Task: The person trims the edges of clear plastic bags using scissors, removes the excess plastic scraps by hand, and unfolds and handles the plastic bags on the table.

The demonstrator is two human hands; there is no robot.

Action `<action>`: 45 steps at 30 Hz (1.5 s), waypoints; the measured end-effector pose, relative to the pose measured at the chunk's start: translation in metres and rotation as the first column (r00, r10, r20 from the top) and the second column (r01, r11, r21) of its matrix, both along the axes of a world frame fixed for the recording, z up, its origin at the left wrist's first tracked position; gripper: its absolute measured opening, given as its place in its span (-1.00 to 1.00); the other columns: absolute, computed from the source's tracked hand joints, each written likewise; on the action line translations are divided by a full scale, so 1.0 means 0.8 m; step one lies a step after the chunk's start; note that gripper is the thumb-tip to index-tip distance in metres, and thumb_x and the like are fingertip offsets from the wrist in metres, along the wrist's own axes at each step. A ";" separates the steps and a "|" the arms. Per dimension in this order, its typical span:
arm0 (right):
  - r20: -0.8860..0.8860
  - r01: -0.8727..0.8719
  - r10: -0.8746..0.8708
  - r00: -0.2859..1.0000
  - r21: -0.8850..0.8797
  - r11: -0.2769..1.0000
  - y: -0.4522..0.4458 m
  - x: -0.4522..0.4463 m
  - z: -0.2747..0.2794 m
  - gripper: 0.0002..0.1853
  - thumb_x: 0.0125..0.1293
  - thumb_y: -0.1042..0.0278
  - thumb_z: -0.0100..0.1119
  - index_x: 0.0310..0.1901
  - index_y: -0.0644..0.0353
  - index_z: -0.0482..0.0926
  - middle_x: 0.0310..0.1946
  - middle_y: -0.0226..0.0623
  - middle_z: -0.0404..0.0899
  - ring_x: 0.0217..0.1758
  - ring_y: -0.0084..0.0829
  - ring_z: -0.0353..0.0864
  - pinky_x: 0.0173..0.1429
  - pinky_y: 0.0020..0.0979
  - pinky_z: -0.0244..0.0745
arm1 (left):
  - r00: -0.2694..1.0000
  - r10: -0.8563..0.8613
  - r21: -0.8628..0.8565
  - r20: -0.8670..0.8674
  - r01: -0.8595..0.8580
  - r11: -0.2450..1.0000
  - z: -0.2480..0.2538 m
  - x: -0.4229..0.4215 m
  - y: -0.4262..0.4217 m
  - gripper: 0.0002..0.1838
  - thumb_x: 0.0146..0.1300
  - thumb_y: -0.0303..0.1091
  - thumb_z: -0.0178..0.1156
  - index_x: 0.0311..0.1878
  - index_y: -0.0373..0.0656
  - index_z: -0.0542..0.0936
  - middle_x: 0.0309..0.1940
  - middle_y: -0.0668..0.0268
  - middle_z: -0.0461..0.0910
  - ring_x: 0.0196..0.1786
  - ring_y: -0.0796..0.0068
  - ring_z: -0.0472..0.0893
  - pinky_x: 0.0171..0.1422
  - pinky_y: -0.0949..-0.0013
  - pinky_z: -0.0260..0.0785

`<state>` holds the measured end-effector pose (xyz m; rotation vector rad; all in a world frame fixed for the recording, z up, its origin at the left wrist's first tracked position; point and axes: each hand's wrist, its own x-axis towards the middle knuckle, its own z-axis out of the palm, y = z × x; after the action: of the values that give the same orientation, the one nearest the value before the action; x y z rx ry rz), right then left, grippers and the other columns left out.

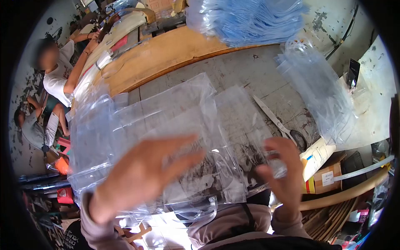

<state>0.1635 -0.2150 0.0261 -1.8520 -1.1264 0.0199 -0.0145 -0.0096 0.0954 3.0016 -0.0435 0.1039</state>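
"Could you read anything around you?"

"Hardly. On a dark cloth [73, 239] at the near left I made out white letters starting 'YOUR', and the rest was cut off or too small. The carton [333, 170] at the near right carried a white label [328, 178], but its print was too tiny. The phone [353, 71] at the right had faint marks on its screen that I couldn't read either."

"And your hands?"

"My left hand [143, 168] was over the clear plastic sheets [164, 106], blurred, thumb and fingers wide apart. My right hand [287, 164] was by their right end, fingers curled, with a gap between them and the thumb. I couldn't tell whether either one touched the plastic."

"Where did the sheets lie?"

"On the near part of the grey tabletop [246, 68], overlapping, so their separate edges were hard to follow. My left hand and wrist hid some of them. A clear strap [213, 206] curved at the near edge."

"What else was there?"

"Scissors [282, 128] lay just beyond my right hand, a clear plastic bundle [314, 85] farther right, and a bluish plastic stack [258, 23] at the far side, cut off at the top."
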 end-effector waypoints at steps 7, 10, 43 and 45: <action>-0.256 0.018 -0.029 0.966 -0.047 0.999 0.055 -0.037 -0.030 -0.83 0.15 0.43 0.26 -0.27 0.28 0.51 -0.50 -0.37 0.54 -0.53 -0.58 0.49 -0.49 -0.58 0.34 | 0.934 -0.357 -0.395 0.011 0.332 0.857 -0.058 0.175 0.119 -0.65 -0.10 -0.31 0.39 -0.17 -0.08 0.59 0.07 0.26 0.49 0.30 0.18 0.26 0.29 0.13 0.16; -0.482 -0.006 -0.039 0.875 -0.092 0.996 0.045 -0.030 -0.026 -0.91 0.22 0.48 0.16 -0.31 0.31 0.50 -0.61 -0.32 0.51 -0.63 -0.58 0.46 -0.51 -0.55 0.35 | 0.942 -0.335 -0.428 -0.004 0.302 0.852 -0.070 0.190 0.113 -0.75 -0.15 -0.24 0.43 -0.42 -0.10 0.61 -0.14 0.35 0.55 0.15 0.24 0.35 0.14 0.22 0.22; 0.388 0.482 -0.335 0.858 -0.388 0.785 -0.024 0.042 -0.026 -0.65 0.14 0.57 0.10 0.01 0.29 0.45 -0.10 -0.07 0.39 -0.06 -0.11 0.43 0.00 -0.25 0.34 | 0.950 -0.173 -0.445 0.259 0.277 0.852 -0.144 0.222 0.103 -0.32 -0.09 0.09 0.31 -0.85 -0.24 0.17 -0.90 0.28 0.06 -0.78 0.35 0.13 -0.56 0.30 0.07; 0.345 0.424 -0.286 0.894 -0.441 0.791 -0.034 0.053 -0.029 -0.56 0.11 0.56 0.14 0.09 0.22 0.43 -0.10 -0.08 0.38 -0.07 -0.09 0.42 0.01 -0.25 0.35 | 0.949 -0.175 -0.434 0.263 0.278 0.857 -0.143 0.221 0.103 -0.32 -0.09 0.09 0.32 -0.85 -0.24 0.17 -0.90 0.28 0.06 -0.78 0.35 0.13 -0.56 0.30 0.07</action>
<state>0.2058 -0.2421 0.0027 -2.5916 -0.9788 -0.1688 0.1620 0.0730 -0.0192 2.4658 -0.3458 0.3588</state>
